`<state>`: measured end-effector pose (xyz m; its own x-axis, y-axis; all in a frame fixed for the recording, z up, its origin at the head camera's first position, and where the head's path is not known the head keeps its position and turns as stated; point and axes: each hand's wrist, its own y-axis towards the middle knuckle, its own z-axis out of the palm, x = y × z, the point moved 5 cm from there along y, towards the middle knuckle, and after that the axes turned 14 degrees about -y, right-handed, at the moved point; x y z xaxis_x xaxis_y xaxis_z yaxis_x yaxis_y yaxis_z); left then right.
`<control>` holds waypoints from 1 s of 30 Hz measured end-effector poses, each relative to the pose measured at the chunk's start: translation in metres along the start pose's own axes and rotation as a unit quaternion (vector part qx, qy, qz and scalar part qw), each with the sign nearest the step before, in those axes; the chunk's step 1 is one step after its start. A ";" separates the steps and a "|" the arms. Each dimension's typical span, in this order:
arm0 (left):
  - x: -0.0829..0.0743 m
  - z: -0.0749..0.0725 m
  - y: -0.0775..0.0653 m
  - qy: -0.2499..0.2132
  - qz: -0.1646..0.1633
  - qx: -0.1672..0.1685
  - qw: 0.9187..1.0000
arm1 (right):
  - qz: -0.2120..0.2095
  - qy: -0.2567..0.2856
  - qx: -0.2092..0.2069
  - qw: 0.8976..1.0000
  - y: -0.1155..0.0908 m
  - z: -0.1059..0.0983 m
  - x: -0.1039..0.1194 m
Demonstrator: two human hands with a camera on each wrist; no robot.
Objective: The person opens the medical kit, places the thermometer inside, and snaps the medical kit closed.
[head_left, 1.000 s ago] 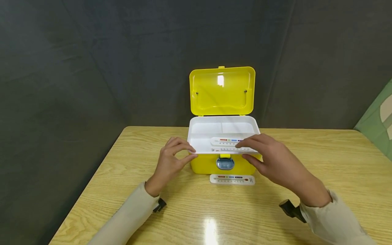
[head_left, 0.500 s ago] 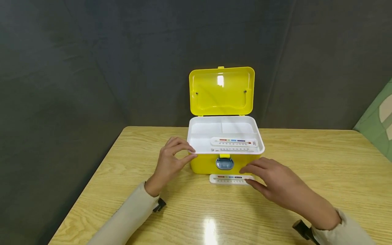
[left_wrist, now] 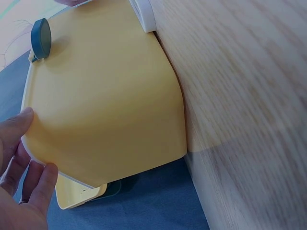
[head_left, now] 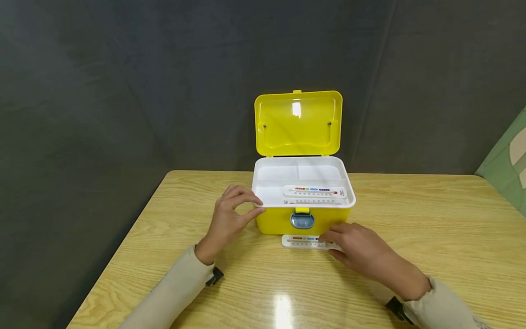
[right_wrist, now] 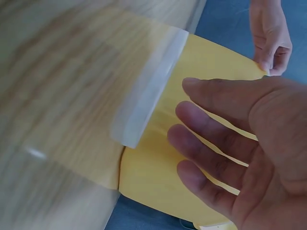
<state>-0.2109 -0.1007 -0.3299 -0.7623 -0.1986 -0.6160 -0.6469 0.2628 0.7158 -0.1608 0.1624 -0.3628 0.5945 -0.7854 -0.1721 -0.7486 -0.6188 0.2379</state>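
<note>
A yellow storage box (head_left: 279, 221) stands with its lid (head_left: 298, 123) raised and a white tray (head_left: 271, 194) inside. My left hand (head_left: 230, 219) pinches the box's front-left rim; in the left wrist view, thumb and fingers lie along that edge of the box (left_wrist: 110, 96). Flat on the table before the box is a white thermometer (head_left: 302, 241). My right hand (head_left: 365, 251) reaches over its right end, hiding that part. In the right wrist view its fingers (right_wrist: 211, 127) are spread, apart from the thermometer (right_wrist: 153, 91). A second thermometer (head_left: 314, 191) lies in the tray's front compartment, another (head_left: 314, 202) before it, partly hidden.
A grey-blue latch (head_left: 302, 220) hangs on the box's front. Behind the wooden table (head_left: 197, 292) rises a dark cloth backdrop (head_left: 164, 91). A green patterned surface (head_left: 507, 160) shows at the far right.
My right hand has come down from the tray to the thermometer on the table, uncovering the thermometers in the tray. The left hand has stayed at the rim.
</note>
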 end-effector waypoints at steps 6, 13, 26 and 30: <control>0.000 0.000 0.000 0.002 0.004 0.000 1.000 | 0.009 -0.024 0.003 1.000 -0.001 0.005 0.000; 0.002 0.000 0.000 0.001 0.005 0.003 1.000 | 0.011 -0.035 -0.011 0.999 -0.001 0.009 0.000; -0.001 0.000 0.001 0.004 -0.002 0.006 1.000 | 0.008 -0.033 -0.033 0.999 -0.004 0.011 0.000; 0.000 0.001 0.000 0.004 0.001 0.005 1.000 | 0.005 -0.033 -0.034 0.999 -0.004 0.014 -0.001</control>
<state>-0.2112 -0.1002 -0.3302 -0.7641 -0.2060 -0.6113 -0.6448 0.2731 0.7139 -0.1623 0.1651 -0.3767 0.5654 -0.7917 -0.2314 -0.7311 -0.6109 0.3038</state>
